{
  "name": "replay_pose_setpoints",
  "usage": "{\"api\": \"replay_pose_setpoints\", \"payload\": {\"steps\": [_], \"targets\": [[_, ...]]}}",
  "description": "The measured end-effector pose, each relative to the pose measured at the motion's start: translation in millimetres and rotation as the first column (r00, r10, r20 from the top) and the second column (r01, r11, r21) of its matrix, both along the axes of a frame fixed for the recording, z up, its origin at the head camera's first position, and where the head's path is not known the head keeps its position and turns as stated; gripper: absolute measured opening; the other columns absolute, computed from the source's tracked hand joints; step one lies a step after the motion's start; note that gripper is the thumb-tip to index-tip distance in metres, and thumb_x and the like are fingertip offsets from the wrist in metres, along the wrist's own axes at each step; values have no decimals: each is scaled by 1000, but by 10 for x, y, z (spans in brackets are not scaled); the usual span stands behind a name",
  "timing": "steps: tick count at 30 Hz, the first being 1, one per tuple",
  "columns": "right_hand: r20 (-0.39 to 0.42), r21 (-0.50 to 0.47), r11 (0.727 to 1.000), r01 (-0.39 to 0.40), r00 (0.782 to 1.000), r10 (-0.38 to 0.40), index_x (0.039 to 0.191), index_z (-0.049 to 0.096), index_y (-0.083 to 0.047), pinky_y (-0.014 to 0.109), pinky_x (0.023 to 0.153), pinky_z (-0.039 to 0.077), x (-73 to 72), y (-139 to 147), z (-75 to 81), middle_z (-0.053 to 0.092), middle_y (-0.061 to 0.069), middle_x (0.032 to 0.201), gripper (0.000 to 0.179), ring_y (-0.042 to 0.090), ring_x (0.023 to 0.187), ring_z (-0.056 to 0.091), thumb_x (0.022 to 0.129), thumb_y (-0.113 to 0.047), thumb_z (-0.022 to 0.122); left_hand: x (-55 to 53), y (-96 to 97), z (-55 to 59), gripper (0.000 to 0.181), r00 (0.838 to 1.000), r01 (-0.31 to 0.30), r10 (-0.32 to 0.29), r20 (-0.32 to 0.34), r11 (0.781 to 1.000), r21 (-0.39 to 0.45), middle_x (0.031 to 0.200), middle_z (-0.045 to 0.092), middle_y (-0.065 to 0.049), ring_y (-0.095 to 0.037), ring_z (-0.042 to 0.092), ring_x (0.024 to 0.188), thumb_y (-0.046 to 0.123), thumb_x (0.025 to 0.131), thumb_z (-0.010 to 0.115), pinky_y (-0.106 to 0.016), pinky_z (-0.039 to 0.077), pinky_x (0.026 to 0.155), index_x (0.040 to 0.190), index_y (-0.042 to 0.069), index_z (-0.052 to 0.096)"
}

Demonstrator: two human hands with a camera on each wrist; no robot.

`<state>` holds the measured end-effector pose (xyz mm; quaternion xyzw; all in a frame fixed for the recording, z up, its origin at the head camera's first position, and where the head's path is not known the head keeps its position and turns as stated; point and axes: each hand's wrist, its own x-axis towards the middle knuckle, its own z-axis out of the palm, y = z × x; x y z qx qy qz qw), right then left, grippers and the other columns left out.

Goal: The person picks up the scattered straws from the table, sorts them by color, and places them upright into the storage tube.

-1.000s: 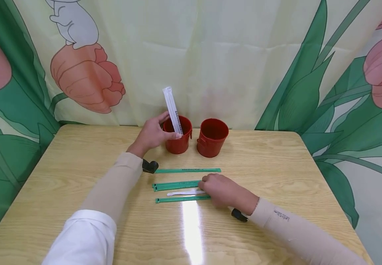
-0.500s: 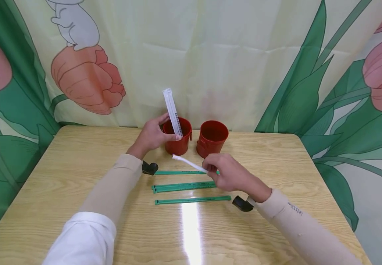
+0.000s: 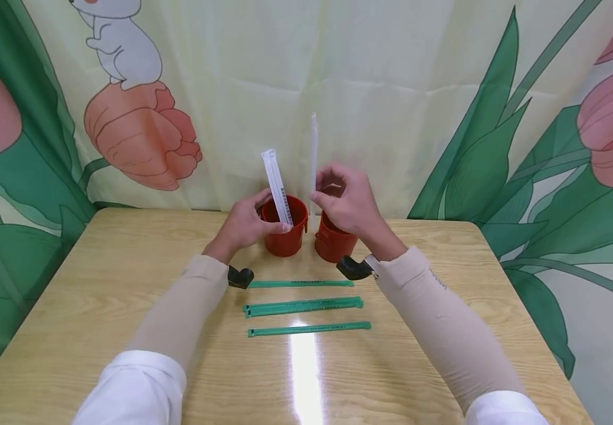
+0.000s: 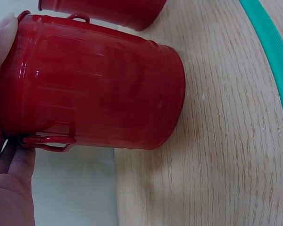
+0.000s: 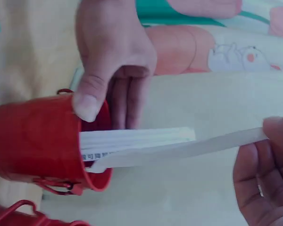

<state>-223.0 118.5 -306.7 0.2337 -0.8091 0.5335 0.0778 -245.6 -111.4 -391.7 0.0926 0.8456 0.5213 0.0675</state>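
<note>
My left hand [image 3: 242, 227] grips the rim of the left red bucket [image 3: 285, 244], its thumb at the near side and fingers round by the handle. Several white paper-wrapped straws [image 3: 276, 180] lean upright in that bucket, with dark print near the bottom. My right hand [image 3: 346, 198] pinches another white wrapped straw [image 3: 314, 153] between thumb and fingers, holding it upright. In the right wrist view this straw's lower end [image 5: 96, 167] overlaps the left bucket's rim. Behind my right hand, the right red bucket [image 3: 333, 243] is partly covered.
Green wrapped straws lie crosswise on the wooden table [image 3: 418, 330]: a far one [image 3: 301, 283], an overlapping bunch [image 3: 306, 306] in the middle, and a near one [image 3: 311, 328]. A printed curtain [image 3: 380, 106] hangs right behind the buckets.
My right hand has picked the white straw up from among the green ones, carried it forward to the buckets and turned it upright. My left hand keeps its grip on the bucket.
</note>
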Motion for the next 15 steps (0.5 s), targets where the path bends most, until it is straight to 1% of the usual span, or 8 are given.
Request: {"api": "replay_pose_setpoints", "payload": {"steps": [3,7,10,15], "targets": [[-16,-59,998,12,1000,-13,100,66,6,44,93,64,-170,-132,15,67,19,95,11,25,87,68,91,6,70,4,-13,13,98,1000,-5,5,-14,1000,-1,163,48,-4,-31,55,141,26,83,90,-48,49,116,164,18,35],[-9,-86,996,31,999,-32,98,65,6,43,90,65,-339,-247,-42,69,20,93,9,23,84,67,90,6,70,5,-24,8,98,1000,-3,3,-19,1000,3,162,50,-4,-32,56,139,26,83,90,-49,49,117,164,18,35],[10,-79,996,48,999,-47,97,66,6,44,88,65,-418,-301,-124,69,22,92,9,24,83,67,89,7,70,1,-34,-6,98,1000,3,-3,-16,1000,3,161,51,-4,-31,57,138,26,83,90,-49,49,116,164,18,35],[30,-10,998,63,998,-62,101,66,4,43,88,64,-491,-327,-311,69,19,93,11,25,85,65,90,5,70,5,-11,-48,97,999,-3,3,-43,1000,-9,160,52,-5,-31,57,137,28,82,91,-49,49,117,163,17,38]]}}
